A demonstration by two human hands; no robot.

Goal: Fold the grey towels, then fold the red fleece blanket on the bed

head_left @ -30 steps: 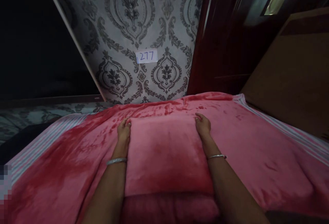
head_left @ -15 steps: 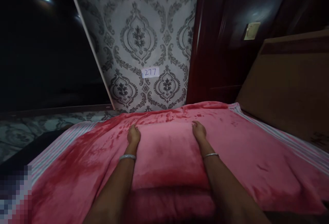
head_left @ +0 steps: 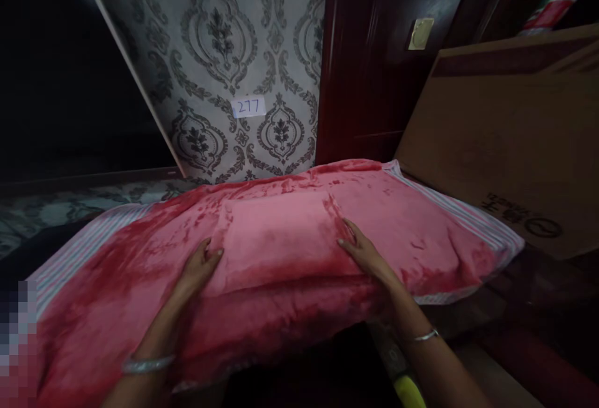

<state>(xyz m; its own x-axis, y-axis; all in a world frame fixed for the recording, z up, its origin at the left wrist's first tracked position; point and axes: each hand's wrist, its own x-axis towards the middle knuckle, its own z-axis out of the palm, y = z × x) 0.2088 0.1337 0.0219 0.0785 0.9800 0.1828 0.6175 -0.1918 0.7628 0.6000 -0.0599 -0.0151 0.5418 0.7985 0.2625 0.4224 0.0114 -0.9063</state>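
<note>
A folded pink plush cloth [head_left: 281, 227] lies flat on a larger pink plush blanket [head_left: 402, 214], both with darker red brushed patches. My left hand [head_left: 201, 266] is at the cloth's left side, its thumb and fingertips apart. At the opposite side, my right hand [head_left: 364, 251] has its thumb and index finger spread at the cloth's edge. Neither hand visibly pinches the fabric, and the other fingers are partly hidden. Each wrist wears a silver bangle.
A striped border edges the blanket. A cardboard box [head_left: 505, 127] leans at the right, with a bottle [head_left: 556, 5] behind it. Patterned wallpaper with a "277" paper label [head_left: 248, 106] rises behind. A dark screen [head_left: 70, 83] stands left. Something yellow-green [head_left: 409, 390] shows below.
Both hands have come back from the cloth's far corners along its sides, moving apart. The view has shifted right, bringing the bottle and the blanket's near right corner into sight.
</note>
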